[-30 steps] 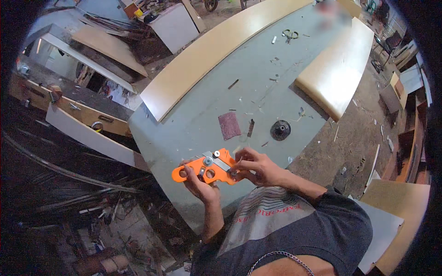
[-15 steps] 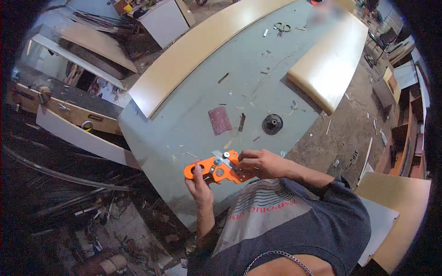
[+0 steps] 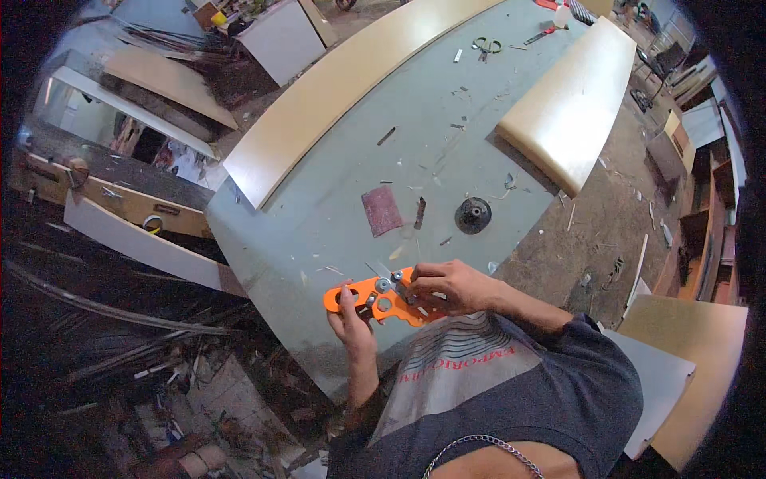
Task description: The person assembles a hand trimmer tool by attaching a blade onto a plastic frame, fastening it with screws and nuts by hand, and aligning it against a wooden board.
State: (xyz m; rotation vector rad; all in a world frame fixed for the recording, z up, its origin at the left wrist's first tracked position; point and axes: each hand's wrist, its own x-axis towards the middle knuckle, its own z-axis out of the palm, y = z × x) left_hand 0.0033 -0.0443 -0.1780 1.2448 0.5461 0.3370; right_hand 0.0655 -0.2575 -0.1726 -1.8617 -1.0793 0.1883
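My left hand (image 3: 352, 326) grips the left end of an orange hand tool (image 3: 341, 297), thumb on top and fingers underneath. The tool is a flat, shaped body with round holes, metal pivots and a grey metal lever part. My right hand (image 3: 451, 285) has its fingers closed on the tool's right side, by the metal lever; the fingertips hide part of it. The tool is held above the near edge of the grey-green tabletop (image 3: 319, 215), close to my shirt.
On the tabletop are a dark red sandpaper piece (image 3: 382, 211), a black cone-shaped disc (image 3: 473, 215), a dark strip (image 3: 420, 213), scissors (image 3: 486, 47) and scraps. Long pale boards (image 3: 319, 120) lie along the far-left edge, and another board (image 3: 570, 104) at the right.
The orange tool has tilted and shifted slightly right and down. Its metal part near the pivots looks turned, showing thinner at the top edge. Both hands keep their hold.
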